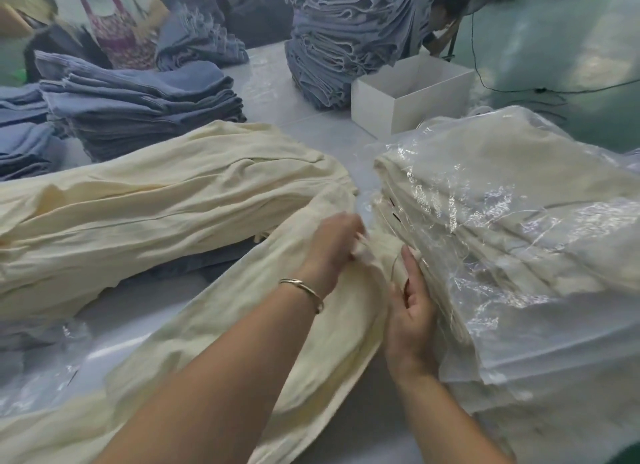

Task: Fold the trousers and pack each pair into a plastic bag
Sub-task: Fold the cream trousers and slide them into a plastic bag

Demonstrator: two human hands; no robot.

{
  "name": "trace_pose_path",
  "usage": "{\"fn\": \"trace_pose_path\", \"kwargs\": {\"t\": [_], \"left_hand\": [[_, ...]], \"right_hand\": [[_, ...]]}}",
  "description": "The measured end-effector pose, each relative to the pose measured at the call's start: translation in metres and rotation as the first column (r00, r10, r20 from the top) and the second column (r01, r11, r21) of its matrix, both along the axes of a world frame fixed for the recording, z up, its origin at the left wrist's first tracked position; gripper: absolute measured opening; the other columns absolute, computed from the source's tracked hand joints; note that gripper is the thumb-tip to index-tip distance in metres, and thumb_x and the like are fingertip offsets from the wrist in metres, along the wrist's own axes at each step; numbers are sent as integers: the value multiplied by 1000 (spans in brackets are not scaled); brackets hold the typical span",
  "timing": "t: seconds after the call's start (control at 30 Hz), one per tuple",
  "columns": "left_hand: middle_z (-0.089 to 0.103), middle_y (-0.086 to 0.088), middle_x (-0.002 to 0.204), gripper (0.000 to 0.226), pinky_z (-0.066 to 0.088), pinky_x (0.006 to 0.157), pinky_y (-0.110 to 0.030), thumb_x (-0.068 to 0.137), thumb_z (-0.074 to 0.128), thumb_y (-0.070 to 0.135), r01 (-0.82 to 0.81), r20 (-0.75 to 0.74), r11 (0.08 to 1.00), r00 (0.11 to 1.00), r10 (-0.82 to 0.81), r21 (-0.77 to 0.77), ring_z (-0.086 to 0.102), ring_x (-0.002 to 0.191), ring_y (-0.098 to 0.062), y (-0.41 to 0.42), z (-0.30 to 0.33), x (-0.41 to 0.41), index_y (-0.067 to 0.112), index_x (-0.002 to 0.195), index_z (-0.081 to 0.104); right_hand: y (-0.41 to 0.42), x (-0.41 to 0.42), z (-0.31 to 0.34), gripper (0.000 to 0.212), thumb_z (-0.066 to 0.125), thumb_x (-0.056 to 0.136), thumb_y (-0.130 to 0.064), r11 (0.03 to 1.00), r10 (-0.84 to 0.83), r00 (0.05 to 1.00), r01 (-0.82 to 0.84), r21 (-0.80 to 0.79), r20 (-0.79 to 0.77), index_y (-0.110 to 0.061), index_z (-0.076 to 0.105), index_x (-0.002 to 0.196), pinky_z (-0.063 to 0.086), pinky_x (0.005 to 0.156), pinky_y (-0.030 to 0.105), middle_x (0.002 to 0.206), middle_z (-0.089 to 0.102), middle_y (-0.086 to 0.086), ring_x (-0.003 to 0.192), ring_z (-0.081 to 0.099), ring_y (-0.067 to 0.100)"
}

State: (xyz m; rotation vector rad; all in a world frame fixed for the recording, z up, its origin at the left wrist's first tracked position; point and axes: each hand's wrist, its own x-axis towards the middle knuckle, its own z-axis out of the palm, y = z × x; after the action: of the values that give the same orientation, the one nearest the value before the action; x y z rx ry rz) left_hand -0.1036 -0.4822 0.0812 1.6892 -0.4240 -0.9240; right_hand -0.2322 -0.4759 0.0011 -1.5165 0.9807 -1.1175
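Two bare forearms reach forward over a pale table (277, 92) and meet near the middle of the view; the left hand (332, 245), a thin metal bangle (304, 288) on its wrist, lies knuckles up with its fingers curled into a bunch of cream cloth, though motion blur hides exactly how the fingertips close; the right hand (412, 311) stands on edge, palm turned leftward, its fingers nearly straight and pressed along the side of a stack of bagged trousers (502, 228), gripping nothing that can be seen. Cream trousers (242, 325), unfolded, stretch diagonally from the lower left corner up to the two hands, passing under the left forearm; the gathered end sits between the hands and touches the stack. The stack, cream pairs in clear plastic bags, fills the right side just beside the right hand. A pile of loose cream trousers (138, 207) lies left of the hands, above the stretched pair; clear plastic sheeting (52, 377) lies at the lower left. Folded blue denim (138, 106) is stacked behind, a taller denim heap (346, 37) farther back, and a white open box (408, 96) beside it.
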Motion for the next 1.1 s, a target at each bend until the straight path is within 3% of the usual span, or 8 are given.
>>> {"fn": "trace_pose_path", "kwargs": {"t": [0.17, 0.27, 0.37, 0.43, 0.6, 0.73, 0.93, 1.1], "left_hand": [[59, -7, 101, 51, 54, 82, -31, 96, 39, 57, 266, -267, 964, 929, -256, 0, 59, 95, -19, -6, -22, -28, 12, 110, 58], [53, -1, 132, 71, 36, 106, -31, 96, 29, 63, 295, -275, 952, 912, -305, -76, 46, 123, -14, 17, -33, -24, 8, 136, 49], [57, 11, 126, 54, 31, 100, -24, 98, 32, 55, 259, 285, 966, 925, -252, 12, 47, 117, -2, 69, -46, -22, 17, 126, 60], [59, 11, 120, 45, 31, 103, -23, 95, 37, 45, 160, 687, 978, 697, -207, 133, 47, 120, -6, 124, -65, -12, 18, 119, 63], [66, -6, 116, 41, 35, 102, -39, 91, 37, 33, -296, 939, 930, 323, -118, 219, 56, 115, -30, 275, -99, 19, 12, 108, 68], [63, -1, 91, 37, 43, 79, -42, 88, 39, 44, -491, 928, 821, 352, -121, 293, 58, 86, -30, 361, -108, 14, 17, 89, 66], [63, -4, 117, 53, 40, 95, -43, 89, 44, 53, -392, 933, 854, 252, -259, 343, 56, 111, -26, 397, -128, -19, 12, 115, 65], [60, 7, 88, 32, 42, 76, -28, 78, 57, 48, -291, 890, 881, 381, -251, 373, 58, 88, -15, 423, -133, -25, 22, 91, 70]], "right_hand": [[-5, -12, 1, 46, 43, 92, -56, 990, 119, 992, -121, 66, 39, -41, 46, 136, 28, 111, 20, 141, 43, -26, 128, 37, -14], [-8, -15, 1, 56, 59, 93, -37, 996, 29, 979, -13, 83, -203, -27, 40, 145, 21, 84, -9, 137, 44, -20, 122, 42, -6], [-12, -12, 3, 51, 45, 95, -3, 990, -78, 961, 105, 90, -264, -23, 46, 142, 31, 75, 9, 135, 57, 1, 117, 54, 24], [-13, -11, 8, 49, 41, 96, -1, 985, -110, 963, 140, 104, -248, -21, 49, 140, 35, 83, 22, 132, 60, 7, 116, 56, 29], [-5, -11, 10, 41, 48, 94, -9, 990, -122, 933, 90, -110, -339, -16, 54, 135, 36, 87, 30, 128, 59, 11, 115, 52, 30], [4, -10, 6, 41, 53, 92, -17, 965, -79, 822, -78, -250, -563, -15, 55, 133, 38, 93, 41, 122, 57, 17, 114, 49, 37], [10, -21, -8, 48, 55, 89, -8, 991, 77, 714, -129, -22, -696, -6, 45, 136, 41, 92, 46, 126, 49, 29, 117, 46, 44], [43, -21, -8, 71, 67, 73, -1, 798, -140, 763, -290, -529, -631, -7, 46, 140, 25, 107, 55, 148, 28, 30, 129, 32, 48]]}}
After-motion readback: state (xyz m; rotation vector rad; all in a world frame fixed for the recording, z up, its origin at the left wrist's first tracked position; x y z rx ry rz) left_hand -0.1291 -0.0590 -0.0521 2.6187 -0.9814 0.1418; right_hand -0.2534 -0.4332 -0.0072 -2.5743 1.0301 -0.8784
